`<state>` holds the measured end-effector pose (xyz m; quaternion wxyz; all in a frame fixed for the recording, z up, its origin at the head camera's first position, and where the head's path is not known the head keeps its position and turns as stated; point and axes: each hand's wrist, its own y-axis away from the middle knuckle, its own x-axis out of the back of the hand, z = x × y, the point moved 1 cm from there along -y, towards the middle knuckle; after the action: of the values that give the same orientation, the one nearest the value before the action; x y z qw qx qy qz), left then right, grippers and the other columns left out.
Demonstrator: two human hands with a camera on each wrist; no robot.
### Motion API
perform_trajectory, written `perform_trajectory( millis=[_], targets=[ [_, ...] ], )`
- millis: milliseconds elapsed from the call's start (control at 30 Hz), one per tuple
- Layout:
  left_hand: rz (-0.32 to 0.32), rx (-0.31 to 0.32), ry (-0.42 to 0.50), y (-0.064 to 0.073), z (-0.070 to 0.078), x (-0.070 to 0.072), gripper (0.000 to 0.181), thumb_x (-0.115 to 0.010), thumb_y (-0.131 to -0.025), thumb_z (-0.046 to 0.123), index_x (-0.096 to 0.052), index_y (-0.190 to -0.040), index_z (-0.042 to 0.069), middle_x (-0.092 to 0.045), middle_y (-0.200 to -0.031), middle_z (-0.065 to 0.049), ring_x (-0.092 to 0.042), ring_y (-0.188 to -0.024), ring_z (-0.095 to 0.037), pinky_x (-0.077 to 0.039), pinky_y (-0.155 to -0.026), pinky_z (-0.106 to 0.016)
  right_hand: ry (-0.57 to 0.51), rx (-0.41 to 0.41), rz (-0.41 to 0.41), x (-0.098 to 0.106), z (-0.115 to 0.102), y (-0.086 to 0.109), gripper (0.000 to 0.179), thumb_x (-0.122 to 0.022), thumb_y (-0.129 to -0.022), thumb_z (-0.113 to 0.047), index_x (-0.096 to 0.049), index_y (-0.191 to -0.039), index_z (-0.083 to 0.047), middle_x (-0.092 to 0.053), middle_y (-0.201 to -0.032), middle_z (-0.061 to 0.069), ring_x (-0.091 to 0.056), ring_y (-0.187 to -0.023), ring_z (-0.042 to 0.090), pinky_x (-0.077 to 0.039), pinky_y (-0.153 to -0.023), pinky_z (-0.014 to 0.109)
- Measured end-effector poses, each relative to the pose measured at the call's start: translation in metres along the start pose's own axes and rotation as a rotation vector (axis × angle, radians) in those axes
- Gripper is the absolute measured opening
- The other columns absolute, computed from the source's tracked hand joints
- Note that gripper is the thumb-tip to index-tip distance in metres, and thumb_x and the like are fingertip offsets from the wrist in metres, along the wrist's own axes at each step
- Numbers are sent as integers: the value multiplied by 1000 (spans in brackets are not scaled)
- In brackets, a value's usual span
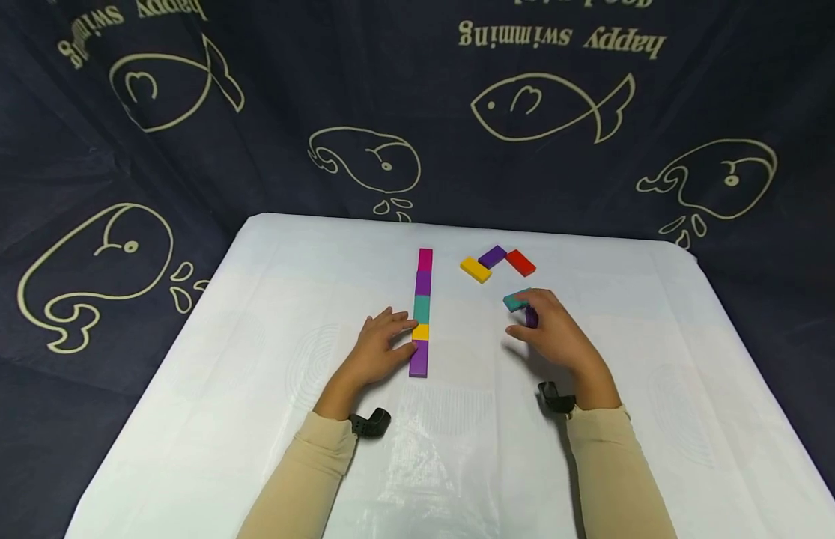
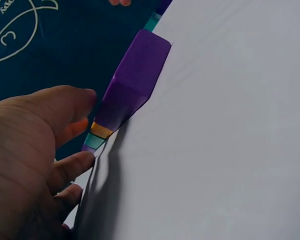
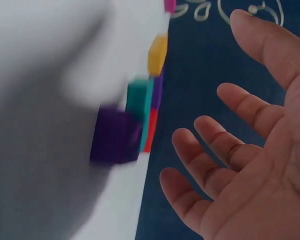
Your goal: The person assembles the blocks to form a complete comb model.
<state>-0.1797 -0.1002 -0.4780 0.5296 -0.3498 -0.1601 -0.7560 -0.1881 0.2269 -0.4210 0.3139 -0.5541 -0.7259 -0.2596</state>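
A straight row of flat blocks runs away from me: a near purple block (image 1: 418, 361), a yellow block (image 1: 421, 332), a teal block (image 1: 421, 309), another purple block (image 1: 423, 283) and a pink block (image 1: 425, 260) farthest. Along the row's left side lies my left hand (image 1: 379, 350), fingers relaxed, with thumb and fingertips at the yellow and near purple blocks. My right hand (image 1: 559, 329) hovers with spread fingers over a dark purple block (image 3: 116, 135), gripping nothing. That block sits beside a loose teal block (image 1: 515, 301), partly hidden by the fingers.
Behind the right hand lie a loose yellow block (image 1: 475, 270), a dark purple block (image 1: 492, 257) and a red block (image 1: 521, 263). A white cover lies on the table (image 1: 255, 299); a dark printed cloth (image 1: 444, 180) hangs behind its far edge.
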Motion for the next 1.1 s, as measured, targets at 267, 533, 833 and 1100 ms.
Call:
perform_trajectory(
  millis=[267,533,833,1100],
  targets=[
    [33,-44,-21,1,-2,-2,40,-69,-92,21,-65,-131,10,-53,-143,-15,-29,-145,-37,-9,-116,-63,68,-129,-3,13,28,-4,64,-71,-92,-23,-43,-144,2,-33,-148,27,-34,-135,46,-28,-110,64],
    [33,-46,-43,1,-4,-4,38,-69,-92,22,-67,-129,11,-53,-143,-15,-30,-144,-37,-10,-116,-63,-18,-140,-62,12,44,-4,68,-70,-92,-17,-36,-144,10,-38,-141,33,-42,-124,45,-37,-106,61],
    [47,-53,-41,1,-3,-4,38,-69,-92,22,-67,-128,11,-54,-142,-15,-30,-144,-37,-11,-116,-63,16,-109,-94,11,51,-4,67,-69,-90,-12,-37,-145,9,-39,-141,33,-42,-123,46,-40,-103,61],
    [46,-51,-45,1,-4,-4,38,-69,-92,22,-67,-128,11,-54,-142,-15,-31,-144,-37,-11,-116,-63,22,-110,-88,10,52,-4,64,-69,-89,-9,-39,-143,9,-40,-141,33,-42,-124,46,-38,-105,61]
  ],
)
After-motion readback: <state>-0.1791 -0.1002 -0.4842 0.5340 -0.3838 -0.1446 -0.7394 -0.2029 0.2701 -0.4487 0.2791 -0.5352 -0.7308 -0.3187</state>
